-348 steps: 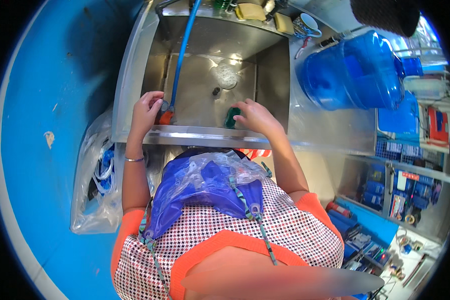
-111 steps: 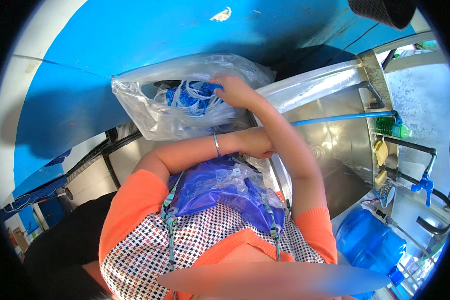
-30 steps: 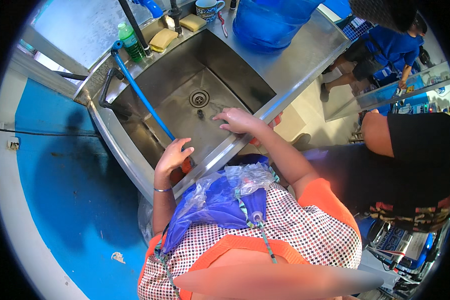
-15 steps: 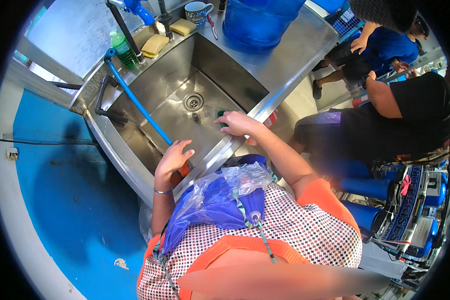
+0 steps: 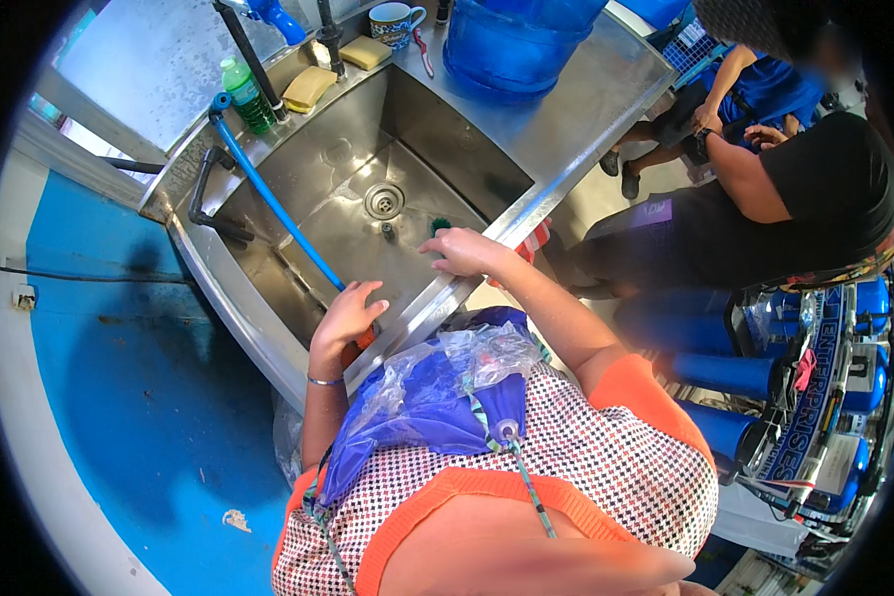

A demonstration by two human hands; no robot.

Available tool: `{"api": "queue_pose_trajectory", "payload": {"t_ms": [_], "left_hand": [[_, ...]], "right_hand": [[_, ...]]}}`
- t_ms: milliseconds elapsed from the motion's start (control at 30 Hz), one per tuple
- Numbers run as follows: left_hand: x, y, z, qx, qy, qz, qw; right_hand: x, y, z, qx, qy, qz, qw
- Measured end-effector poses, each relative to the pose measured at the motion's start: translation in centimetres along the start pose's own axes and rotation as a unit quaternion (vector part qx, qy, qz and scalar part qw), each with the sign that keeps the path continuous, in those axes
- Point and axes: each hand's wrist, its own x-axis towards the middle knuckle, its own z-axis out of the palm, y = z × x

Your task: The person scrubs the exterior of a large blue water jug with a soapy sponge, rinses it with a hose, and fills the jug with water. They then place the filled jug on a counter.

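A stainless steel sink (image 5: 437, 184) lies in front of me. My left hand (image 5: 345, 316) is over its near left side with fingers apart, beside the lower end of a blue pipe (image 5: 278, 214). Partly hidden below that hand is an orange object (image 5: 366, 338), its kind unclear. My right hand (image 5: 462, 251) reaches over the near rim with its fingers stretched out and nothing visible in them. Just beyond its fingertips, a small dark green bristly object (image 5: 440, 226) rests on the sink floor. A round drain (image 5: 384, 202) and a small dark piece (image 5: 388, 230) lie farther in.
Along the far ledge stand a green liquid bottle (image 5: 244, 91), two yellow sponges (image 5: 310, 89), a patterned mug (image 5: 395, 22) and a toothbrush (image 5: 423, 52). A large blue container (image 5: 517, 45) occupies the counter. Two people (image 5: 755, 199) are at the right, near blue cylinders (image 5: 725, 372).
My right hand has shifted slightly left and nearer, and more of the green object shows. My left hand is almost still. At the right, the other people have moved their arms and legs.
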Motion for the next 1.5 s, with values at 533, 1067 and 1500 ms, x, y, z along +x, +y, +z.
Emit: {"api": "queue_pose_trajectory", "payload": {"t_ms": [533, 1067, 1500], "left_hand": [[-0.6, -0.7, 0.8, 0.019, 0.007, -0.002, 1.0], [-0.2, 1.3, 2.0, 0.032, -0.017, -0.02, 0.999], [1.6, -1.0, 0.7, 0.066, 0.012, -0.01, 0.998]], "right_hand": [[0.1, 0.4, 1.1, -0.017, 0.011, -0.007, 1.0], [-2.6, 1.5, 0.1, -0.012, 0.086, 0.027, 0.996], [-34.6, 19.3, -29.0, -0.348, 0.719, 0.269, 0.538]]}}
